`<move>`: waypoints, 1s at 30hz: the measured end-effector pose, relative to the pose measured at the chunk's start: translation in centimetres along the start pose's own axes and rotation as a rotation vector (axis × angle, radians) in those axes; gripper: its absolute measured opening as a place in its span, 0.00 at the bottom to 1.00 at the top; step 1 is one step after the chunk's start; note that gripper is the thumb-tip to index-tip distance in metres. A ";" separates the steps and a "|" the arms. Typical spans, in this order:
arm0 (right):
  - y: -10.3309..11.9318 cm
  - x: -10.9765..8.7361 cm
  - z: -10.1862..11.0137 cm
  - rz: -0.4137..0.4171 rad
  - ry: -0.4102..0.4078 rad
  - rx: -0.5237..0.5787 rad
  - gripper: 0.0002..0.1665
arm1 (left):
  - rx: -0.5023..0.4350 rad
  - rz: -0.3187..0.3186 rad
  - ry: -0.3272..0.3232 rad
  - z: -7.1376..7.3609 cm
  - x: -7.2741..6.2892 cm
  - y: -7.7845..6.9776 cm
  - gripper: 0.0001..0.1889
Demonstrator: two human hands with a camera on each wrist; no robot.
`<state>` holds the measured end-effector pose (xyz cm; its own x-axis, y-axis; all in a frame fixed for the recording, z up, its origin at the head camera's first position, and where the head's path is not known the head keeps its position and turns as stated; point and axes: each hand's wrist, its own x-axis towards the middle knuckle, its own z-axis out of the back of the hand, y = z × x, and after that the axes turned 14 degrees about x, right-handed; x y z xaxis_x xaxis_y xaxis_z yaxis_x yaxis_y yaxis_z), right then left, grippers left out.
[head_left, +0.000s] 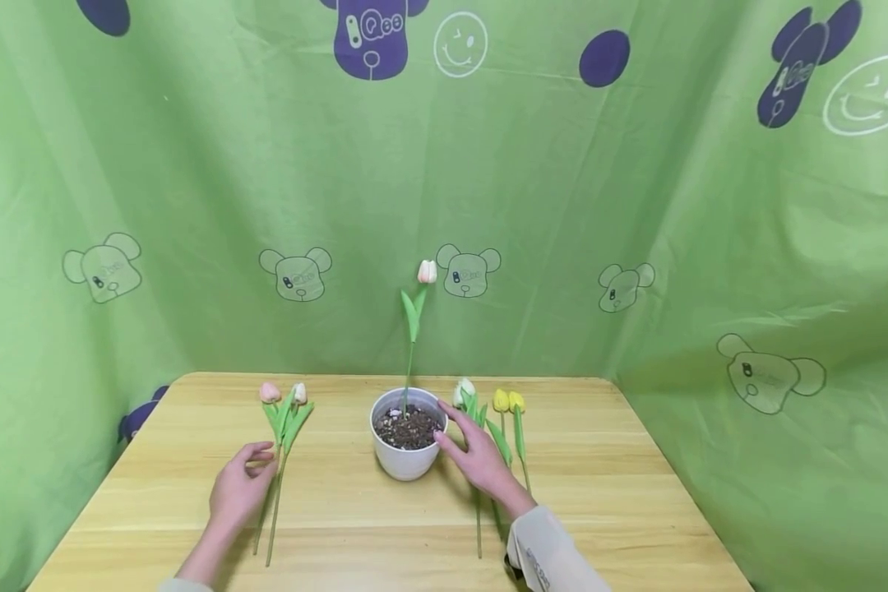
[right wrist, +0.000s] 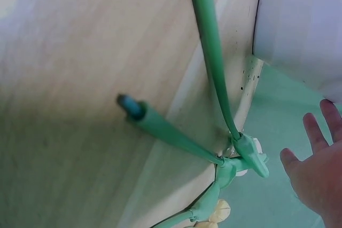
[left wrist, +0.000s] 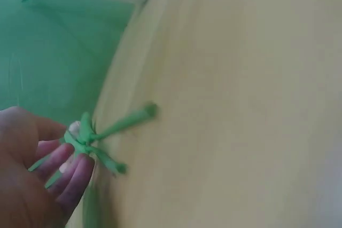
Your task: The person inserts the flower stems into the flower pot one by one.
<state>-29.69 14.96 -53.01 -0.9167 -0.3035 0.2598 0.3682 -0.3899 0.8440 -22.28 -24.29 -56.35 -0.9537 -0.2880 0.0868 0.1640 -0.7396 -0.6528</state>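
A white pot (head_left: 405, 463) of dark soil (head_left: 409, 432) stands mid-table. From the soil rises one pale pink-and-white tulip (head_left: 427, 272) on a long green stem. At the pot's right side, my right hand (head_left: 481, 460) has its fingertips against the rim, fingers spread. Beside two tulips lying at the left, one pink (head_left: 270, 393) and one white (head_left: 299, 394), is my left hand (head_left: 242, 487). Its fingers bend loosely right at the stems. The left wrist view shows those fingers overlapping the green leaves (left wrist: 80, 145).
On the right lie a white tulip (head_left: 464, 391) and two yellow tulips (head_left: 509, 401), partly behind the right hand and forearm. Their stems (right wrist: 214, 68) point toward the near edge. A green printed curtain (head_left: 385, 181) surrounds the wooden table (head_left: 340, 526) at the back and sides.
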 end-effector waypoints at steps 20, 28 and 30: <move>0.0 -0.3 0.1 -0.004 -0.004 0.012 0.38 | 0.043 -0.065 -0.013 -0.3 -0.3 0.5 0.29; 0.0 -0.1 0.0 0.017 0.001 0.006 0.40 | 0.035 0.034 0.044 0.8 -0.2 0.2 0.28; 0.0 -0.1 -0.1 0.013 -0.001 0.004 0.40 | 0.035 0.043 0.051 1.0 -0.1 0.2 0.27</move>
<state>-29.60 14.95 -53.11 -0.9119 -0.3074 0.2717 0.3798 -0.3820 0.8425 -21.92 -25.03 -55.79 -0.9570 -0.2892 0.0203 0.2128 -0.7483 -0.6283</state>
